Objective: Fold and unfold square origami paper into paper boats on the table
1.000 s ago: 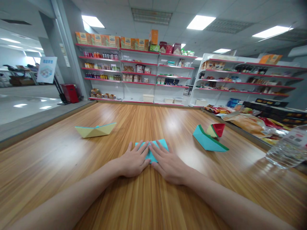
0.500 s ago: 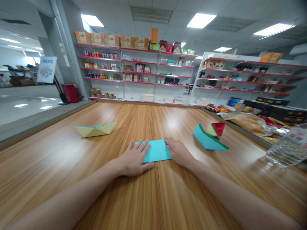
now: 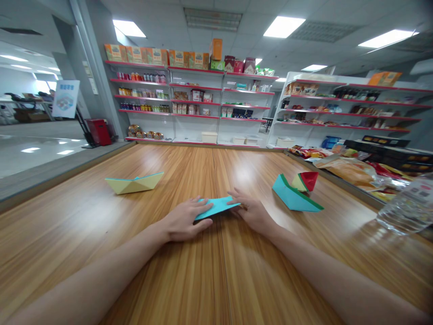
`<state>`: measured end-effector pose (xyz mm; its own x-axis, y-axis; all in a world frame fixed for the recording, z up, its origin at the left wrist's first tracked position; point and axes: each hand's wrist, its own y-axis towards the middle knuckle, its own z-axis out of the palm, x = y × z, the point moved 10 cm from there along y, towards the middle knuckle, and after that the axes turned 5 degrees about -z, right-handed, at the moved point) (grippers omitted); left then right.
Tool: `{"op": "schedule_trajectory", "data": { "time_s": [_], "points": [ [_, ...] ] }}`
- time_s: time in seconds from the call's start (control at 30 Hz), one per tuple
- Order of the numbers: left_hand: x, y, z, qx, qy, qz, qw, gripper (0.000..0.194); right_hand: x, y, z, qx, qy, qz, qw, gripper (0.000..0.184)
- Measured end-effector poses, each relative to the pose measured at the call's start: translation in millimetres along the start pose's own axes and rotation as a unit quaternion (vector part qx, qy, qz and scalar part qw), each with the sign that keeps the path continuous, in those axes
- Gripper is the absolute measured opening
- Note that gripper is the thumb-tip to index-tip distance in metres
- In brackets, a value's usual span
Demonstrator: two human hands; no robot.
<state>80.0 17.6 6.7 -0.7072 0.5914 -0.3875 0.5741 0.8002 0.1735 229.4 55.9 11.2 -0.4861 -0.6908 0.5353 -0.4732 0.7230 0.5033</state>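
Note:
A light-blue sheet of folded paper [image 3: 218, 206] lies between my hands, its right front part lifted and tilted off the table. My left hand [image 3: 186, 220] rests its fingers flat over the paper's left end, the thumb stretched out along the front side. At the right end, my right hand [image 3: 253, 212] has its fingers curled around the edge, pinching the paper; the thumb is partly hidden beneath. To the left stands a yellow paper boat [image 3: 133, 185] with blue inside. On the right are a blue paper boat with green trim [image 3: 294, 197] and a smaller red and yellow folded paper boat [image 3: 306, 181].
The wooden table [image 3: 142, 280] has a raised border. A clear plastic bottle [image 3: 406, 210] stands at the right, with snack packets [image 3: 352, 171] and dark boxes [image 3: 389, 155] behind it. Stocked shelves [image 3: 194, 99] line the back.
The blue paper, flat before, now has its right front side raised. My right fingers have curled around its edge, and my left hand has shifted slightly while staying on the paper.

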Motion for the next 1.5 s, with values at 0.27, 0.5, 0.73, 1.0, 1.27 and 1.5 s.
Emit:
{"op": "schedule_trajectory", "data": {
  "time_s": [0.27, 0.5, 0.73, 1.0, 1.27, 1.5],
  "points": [
    [44.2, 2.2, -12.7, -0.119, -0.390, -0.121, 0.905, 0.040, -8.5, -2.5, -3.7, -0.055, 0.217, 0.119, 0.967, 0.035],
    [51.0, 5.3, -2.2, -0.088, -0.504, -0.139, 0.848, 0.034, -1.3, -1.0, 18.6, 0.012, 0.356, 0.140, 0.924, 0.038],
    [62.4, 7.5, 13.1, -0.068, -0.593, -0.155, 0.787, 0.035, -8.3, -5.6, 23.9, -0.023, 0.404, 0.184, 0.896, 0.031],
    [43.5, 6.6, 25.7, 0.007, -0.672, -0.144, 0.726, 0.036, -4.3, -7.8, 35.0, 0.016, 0.477, 0.190, 0.858, 0.041],
    [62.5, 4.9, 16.7, -0.116, -0.623, -0.191, 0.750, 0.031, -17.0, -9.3, 28.3, -0.043, 0.428, 0.197, 0.881, 0.039],
    [49.5, 4.6, 22.8, -0.035, -0.692, -0.182, 0.698, 0.029, -10.7, -14.8, 39.1, 0.032, 0.437, 0.216, 0.873, 0.036]
  ]
}}
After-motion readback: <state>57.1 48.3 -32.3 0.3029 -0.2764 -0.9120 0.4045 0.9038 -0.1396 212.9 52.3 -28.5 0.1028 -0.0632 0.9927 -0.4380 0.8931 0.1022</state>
